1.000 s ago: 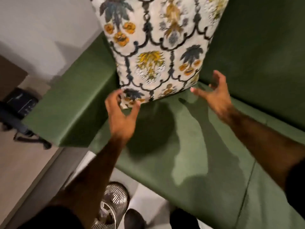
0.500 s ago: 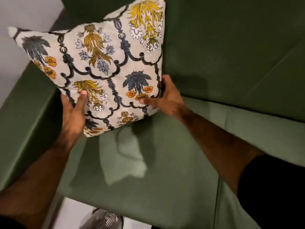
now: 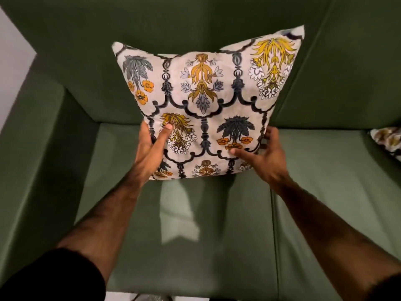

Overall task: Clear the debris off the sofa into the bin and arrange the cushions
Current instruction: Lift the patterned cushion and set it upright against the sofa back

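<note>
A floral cushion, cream with yellow, orange and dark blue plants, stands upright on the green sofa seat and leans toward the backrest. My left hand grips its lower left edge, thumb pressed on the front. On the lower right edge my right hand holds it, thumb on the front and fingers curled behind. No debris shows on the seat.
The sofa's left armrest runs along the left side. A second patterned cushion peeks in at the right edge on the neighbouring seat. A sliver of a mesh bin shows at the bottom edge below the seat front.
Both hands went from open near the cushion to gripping it. The cushion has turned from tilted at the left armrest to upright and square, nearer the middle of the backrest.
</note>
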Tool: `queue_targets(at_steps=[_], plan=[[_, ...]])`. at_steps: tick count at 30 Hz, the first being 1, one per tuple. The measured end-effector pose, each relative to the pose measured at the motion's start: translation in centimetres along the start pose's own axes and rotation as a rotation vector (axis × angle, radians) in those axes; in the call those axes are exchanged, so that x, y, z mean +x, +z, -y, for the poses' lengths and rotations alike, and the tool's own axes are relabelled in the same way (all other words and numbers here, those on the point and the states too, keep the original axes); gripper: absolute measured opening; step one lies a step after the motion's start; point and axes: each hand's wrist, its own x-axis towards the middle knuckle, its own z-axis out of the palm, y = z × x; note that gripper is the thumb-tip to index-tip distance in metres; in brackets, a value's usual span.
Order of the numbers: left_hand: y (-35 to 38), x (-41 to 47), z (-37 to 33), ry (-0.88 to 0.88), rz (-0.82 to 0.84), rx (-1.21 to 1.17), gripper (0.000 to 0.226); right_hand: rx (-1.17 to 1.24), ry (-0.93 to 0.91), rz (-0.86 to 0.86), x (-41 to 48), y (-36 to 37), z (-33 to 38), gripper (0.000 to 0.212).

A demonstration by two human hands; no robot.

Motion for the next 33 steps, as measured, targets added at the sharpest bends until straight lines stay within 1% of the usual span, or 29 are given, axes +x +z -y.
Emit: queue_targets(at_steps=[2, 3, 5, 6, 8, 9, 11, 12, 13, 14, 16, 17, 18, 20, 21, 22, 24, 25, 26, 28, 29, 32, 33], plan=[[0.2, -0.2, -0.2, 0.015, 0.012, -0.020, 0.100, 0.002, 0.002, 0.015, -0.2, -0.3, -0.4, 0.090], [0.2, -0.5, -0.4, 0.043, 0.002, -0.037, 0.094, -0.001, 0.000, 0.031, -0.3, -0.5, -0.4, 0.091], [0.3, -0.8, -0.4, 0.067, -0.060, -0.084, 0.079, 0.000, 0.011, 0.077, -0.3, -1.2, -0.2, 0.092], [0.7, -1.0, -0.3, 0.064, -0.119, -0.124, 0.080, 0.016, 0.026, 0.113, -0.3, -1.8, -0.2, 0.092], [1.9, -2.1, -0.2, 0.046, -0.339, -0.158, 0.084, 0.080, 0.061, 0.166, -0.7, -3.6, -0.9, 0.090], [2.8, -2.9, -0.1, 0.093, -0.484, -0.161, 0.075, 0.108, 0.077, 0.149, -1.2, -4.9, -1.6, 0.090], [5.3, -5.5, 0.1, 0.237, -0.779, -0.104, 0.035, 0.137, 0.128, 0.037, -2.6, -8.2, -3.4, 0.086], [7.1, -7.1, 0.2, 0.296, -0.827, -0.067, 0.020, 0.147, 0.172, -0.037, -3.5, -10.4, -4.7, 0.084], [9.6, -8.9, 0.0, 0.338, -0.785, -0.050, 0.020, 0.149, 0.224, -0.115, -4.5, -13.2, -6.1, 0.082], [12.6, -10.8, -0.5, 0.362, -0.657, -0.063, 0.020, 0.140, 0.282, -0.196, -5.4, -16.3, -7.6, 0.082], [18.8, -13.8, -1.9, 0.399, -0.329, -0.082, 0.014, 0.108, 0.390, -0.384, -7.1, -22.7, -10.3, 0.086], [22.5, -15.1, -3.3, 0.431, -0.181, -0.067, 0.013, 0.092, 0.425, -0.515, -7.8, -26.2, -11.5, 0.088], [26.1, -16.0, -5.2, 0.462, -0.045, -0.049, 0.016, 0.079, 0.438, -0.674, -8.4, -29.7, -12.5, 0.088], [33.2, -16.8, -9.4, 0.461, 0.218, -0.056, 0.027, 0.020, 0.444, -0.991, -9.2, -36.3, -14.1, 0.089], [36.9, -16.9, -11.9, 0.450, 0.328, -0.055, 0.034, -0.005, 0.455, -1.093, -9.4, -39.7, -14.8, 0.095], [40.3, -16.6, -14.3, 0.442, 0.411, -0.047, 0.042, -0.003, 0.468, -1.145, -9.5, -42.7, -15.5, 0.104], [46.3, -15.5, -19.0, 0.407, 0.524, -0.064, 0.062, 0.051, 0.458, -1.113, -9.2, -47.6, -16.7, 0.125], [48.6, -14.6, -21.2, 0.375, 0.569, -0.077, 0.073, 0.063, 0.433, -1.057, -8.9, -49.2, -17.2, 0.132], [50.7, -13.7, -23.3, 0.337, 0.610, -0.085, 0.086, 0.073, 0.392, -0.983, -8.5, -50.5, -17.7, 0.133], [53.8, -11.8, -26.9, 0.259, 0.669, -0.096, 0.105, 0.099, 0.290, -0.825, -7.5, -52.5, -18.8, 0.124], [54.9, -10.9, -28.2, 0.227, 0.679, -0.110, 0.110, 0.091, 0.270, -0.773, -6.9, -53.2, -19.4, 0.119], [56.5, -9.4, -29.2, 0.162, 0.632, -0.183, 0.109, 0.102, 0.247, -0.745, -5.9, -54.1, -20.3, 0.108], [56.5, -9.4, -28.8, 0.148, 0.645, -0.190, 0.108, 0.113, 0.239, -0.738, -5.7, -54.1, -20.5, 0.105]])
